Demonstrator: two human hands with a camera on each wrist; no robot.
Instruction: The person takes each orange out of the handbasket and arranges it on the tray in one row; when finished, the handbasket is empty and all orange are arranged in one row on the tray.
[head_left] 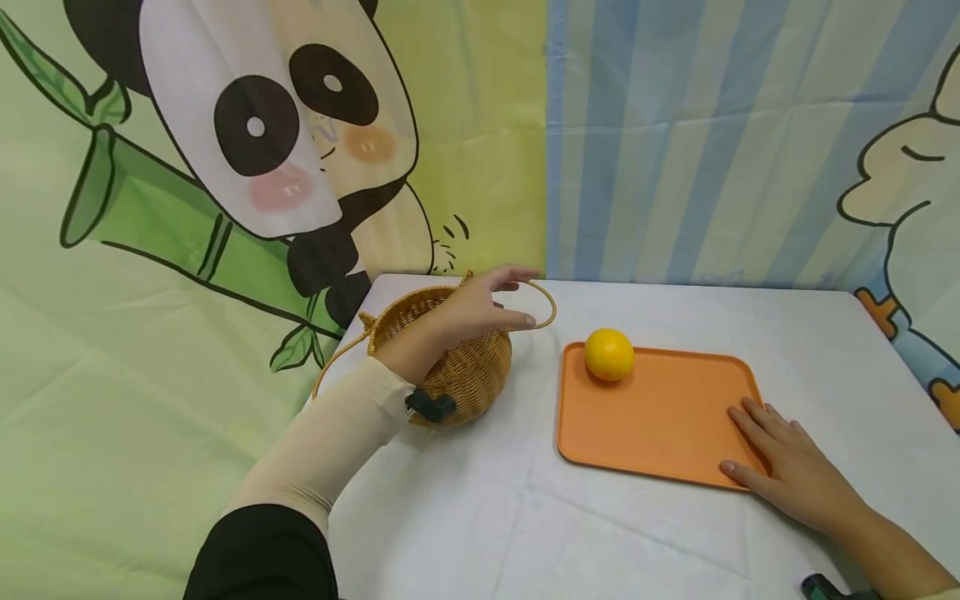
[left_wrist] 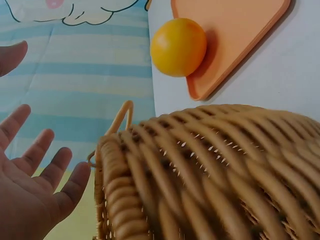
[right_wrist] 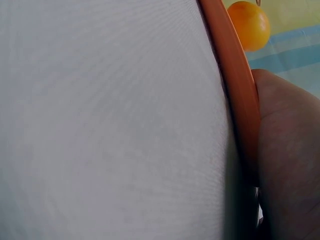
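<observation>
My left hand (head_left: 480, 307) reaches over the mouth of a round wicker basket (head_left: 468, 379), fingers spread and nothing between them. In the left wrist view the left hand (left_wrist: 35, 192) shows its palm beside the basket's woven rim (left_wrist: 117, 190). A round yellow-orange fruit (head_left: 609, 354), resembling an orange, lies at the back left corner of an orange tray (head_left: 667, 417). My right hand (head_left: 798, 475) rests on the tray's right edge with its fingers extended. In the right wrist view, the right thumb (right_wrist: 285, 130) is against the tray's rim (right_wrist: 235, 75).
The basket's thin looped handle (head_left: 551, 304) sticks out to its right, and another loop (head_left: 330, 367) hangs at its left. A white cloth (head_left: 600, 533) covers the table. Behind it hangs a printed curtain (head_left: 675, 142) with a panda figure.
</observation>
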